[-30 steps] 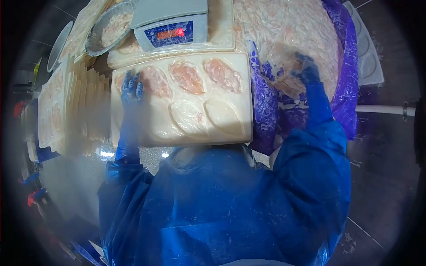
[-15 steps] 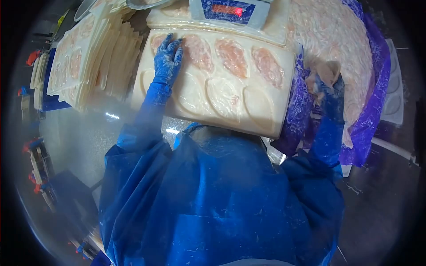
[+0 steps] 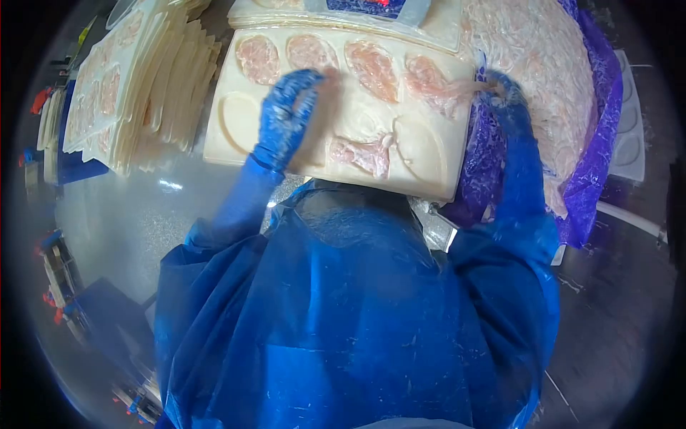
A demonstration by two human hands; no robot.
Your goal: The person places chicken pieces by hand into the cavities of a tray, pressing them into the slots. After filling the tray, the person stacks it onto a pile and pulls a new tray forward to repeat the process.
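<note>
A cream tray with oval hollows lies in front of me. Its top row holds pale pink meat portions, among them a leftmost one and a third one. My left hand, in a blue glove, is over the tray with curled fingers by the second portion; what its fingertips pinch is blurred. At the tray's right edge, my gloved right hand is closed on a strip of meat that stretches to the fourth portion. A loose meat piece lies across the bottom row.
A large heap of meat in purple film is at the right. Stacked filled trays stand at the left. Behind the tray is a scale on another tray stack. Another hollowed tray lies far right.
My left hand has moved right from the first portion, its fingers now curled. My right hand has moved up and left. A meat piece now lies in the bottom row, and the tray appears higher in view.
</note>
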